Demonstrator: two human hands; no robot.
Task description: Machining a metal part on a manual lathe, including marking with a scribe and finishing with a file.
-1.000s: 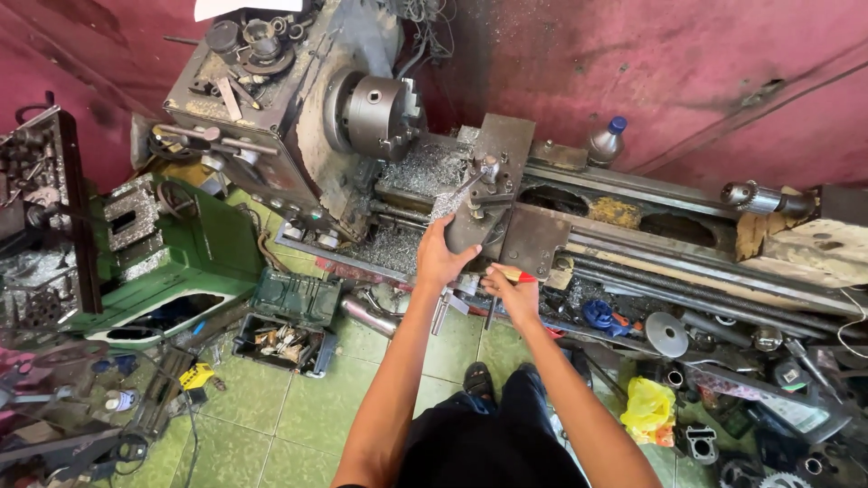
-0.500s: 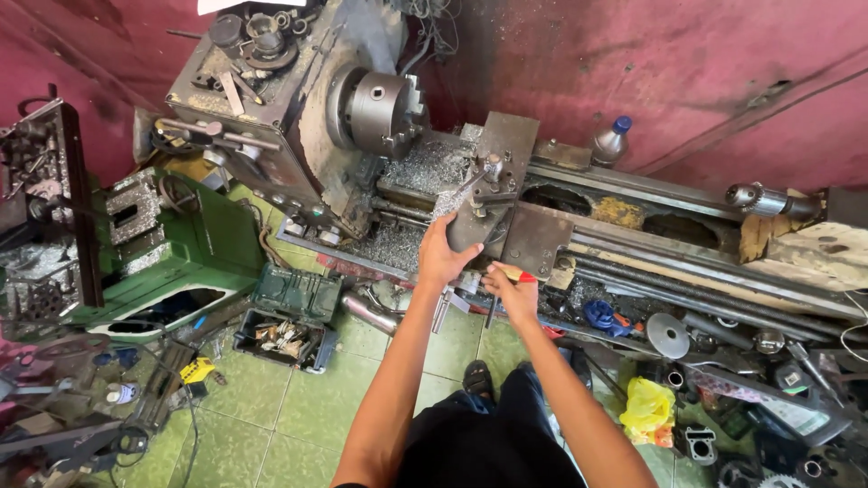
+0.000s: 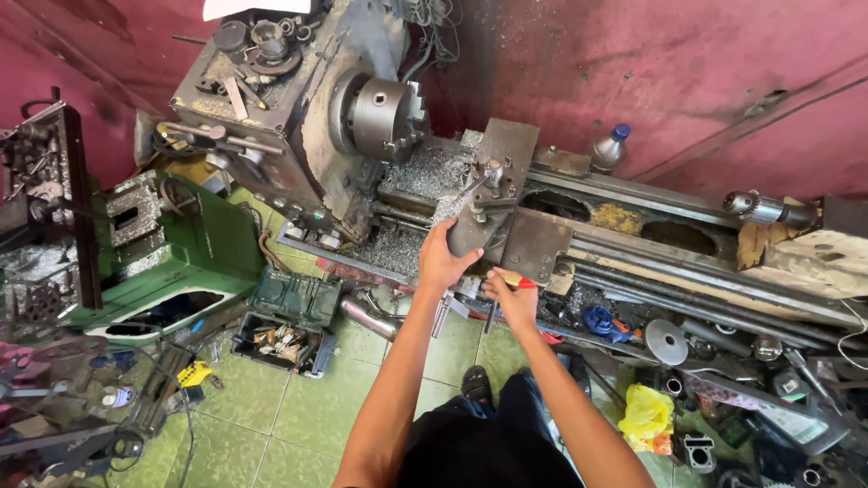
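Two hands at the front edge of a lathe carriage.

The left hand (image 3: 445, 260) lies on the grey carriage (image 3: 533, 239) of the lathe (image 3: 298, 117), fingers curled over its near edge beside the chip-strewn bed, right of the chuck (image 3: 380, 117). Just to its right, the right hand (image 3: 514, 298) has its fingers pressed together around a red-handled tool (image 3: 517, 281), whose red end shows above the knuckles, at the carriage's front edge.
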